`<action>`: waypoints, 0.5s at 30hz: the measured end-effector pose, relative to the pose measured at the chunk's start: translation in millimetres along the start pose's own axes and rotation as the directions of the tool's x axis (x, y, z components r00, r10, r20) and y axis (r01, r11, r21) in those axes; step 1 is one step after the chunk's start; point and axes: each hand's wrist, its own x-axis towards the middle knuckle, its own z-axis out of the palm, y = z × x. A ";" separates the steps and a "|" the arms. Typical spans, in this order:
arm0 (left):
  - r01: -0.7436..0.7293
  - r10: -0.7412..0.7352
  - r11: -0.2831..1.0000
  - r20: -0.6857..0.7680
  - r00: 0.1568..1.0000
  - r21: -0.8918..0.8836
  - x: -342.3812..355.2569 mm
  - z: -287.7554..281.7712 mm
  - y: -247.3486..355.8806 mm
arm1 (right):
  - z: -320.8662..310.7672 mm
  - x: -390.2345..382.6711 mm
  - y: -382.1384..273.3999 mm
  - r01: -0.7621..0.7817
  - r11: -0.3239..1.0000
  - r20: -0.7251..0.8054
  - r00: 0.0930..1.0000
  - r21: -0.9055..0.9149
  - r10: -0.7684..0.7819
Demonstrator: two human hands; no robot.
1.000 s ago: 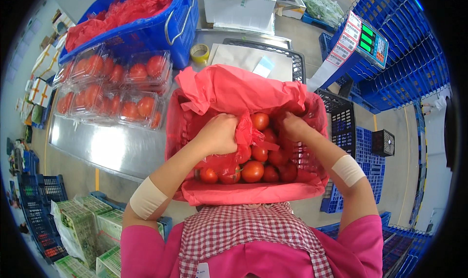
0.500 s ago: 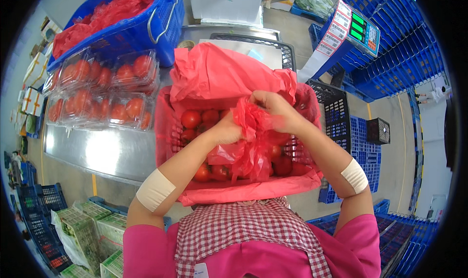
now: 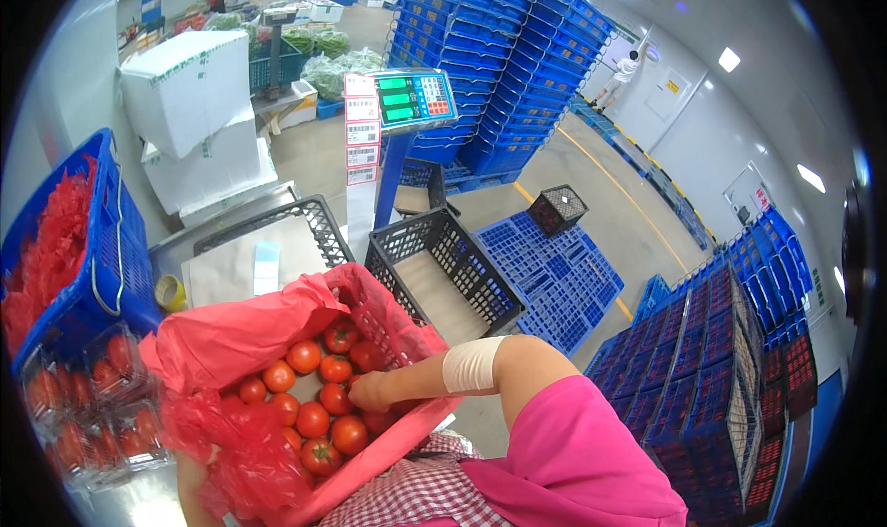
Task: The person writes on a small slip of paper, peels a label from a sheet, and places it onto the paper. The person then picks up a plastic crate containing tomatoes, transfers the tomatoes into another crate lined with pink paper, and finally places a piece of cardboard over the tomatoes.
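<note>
A crate lined with red plastic [image 3: 388,462] holds several loose red tomatoes [image 3: 312,420]. Into its right side reaches my right hand [image 3: 371,392], low among the tomatoes, with its fingers curled and pressed together. The fingertips are partly hidden, so what they grip does not show. At the crate's near left edge, my left hand [image 3: 212,455] is mostly covered by a crumpled thin red plastic bag [image 3: 254,458], which it holds beside the tomatoes. A fold of the red liner [image 3: 245,328] lies over the crate's far left rim.
Clear plastic boxes of tomatoes [image 3: 97,407] are stacked at left, below a blue basket [image 3: 120,241] of red bags. Beyond the crate stand a black crate [image 3: 443,273], a scale display [image 3: 411,97] and white foam boxes [image 3: 199,93]. Tall blue crate stacks [image 3: 471,65] and a blue pallet [image 3: 554,268] stand farther off.
My view has swung right. Both hands were together on the bag over the crate; now my right hand has let go and reached down into the tomatoes, while the bag stays with my left.
</note>
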 end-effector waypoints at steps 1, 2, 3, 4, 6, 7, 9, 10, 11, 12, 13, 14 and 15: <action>-0.069 0.067 0.997 0.063 0.996 0.022 2.5 4.4 4.4 | -0.9 0.4 5.4 0.033 0.999 0.033 0.999 0.017 -0.033; -0.137 0.132 0.990 0.128 0.983 0.034 5.4 11.8 7.7 | -1.9 -0.7 11.9 0.065 0.997 0.070 0.995 0.032 -0.067; -0.199 0.189 0.979 0.172 0.967 0.045 -0.8 20.2 18.9 | -10.7 -2.9 12.1 -0.001 0.960 0.048 0.999 0.281 -0.013; -0.258 0.242 0.965 0.216 0.946 0.048 -7.0 29.4 28.7 | -21.1 -9.0 11.0 -0.061 0.858 0.049 0.998 0.510 0.042; -0.265 0.360 0.907 0.280 0.890 -0.327 -23.4 58.5 52.9 | -41.7 -16.9 9.9 -0.077 0.679 0.030 0.996 0.730 0.080; -0.288 0.339 0.932 0.247 0.908 -0.220 -21.3 48.9 41.4 | -55.6 -20.5 11.7 -0.033 0.662 -0.011 0.998 0.748 0.063; -0.270 0.250 0.948 0.131 0.959 0.167 -18.7 20.4 11.4 | -92.6 -45.1 -2.0 0.039 0.664 -0.129 0.988 0.747 0.087; -0.216 0.202 0.884 0.078 0.976 0.415 -12.0 11.7 5.4 | -103.7 -51.8 0.8 0.075 0.588 -0.153 0.985 0.805 0.083; -0.240 0.265 0.863 0.008 0.964 0.445 -3.7 16.3 7.7 | -110.8 -63.7 6.7 0.115 0.567 -0.208 0.973 0.816 0.103; -0.159 0.168 0.888 0.019 0.986 0.431 2.9 10.0 17.1 | -123.1 -71.2 10.2 0.176 0.683 -0.305 0.950 0.709 0.071; -0.158 0.156 0.928 0.032 0.987 0.337 -0.4 8.2 26.4 | -120.7 -64.2 22.7 0.275 0.770 -0.434 0.901 0.576 0.004; -0.142 0.139 0.961 0.029 0.990 0.237 -5.2 1.9 32.7 | -128.9 -60.6 20.5 0.199 0.839 -0.374 0.927 0.507 0.006; -0.221 0.220 0.974 0.020 0.975 0.045 -13.1 5.7 45.3 | -130.1 -57.0 19.8 0.183 0.918 -0.417 0.909 0.352 -0.022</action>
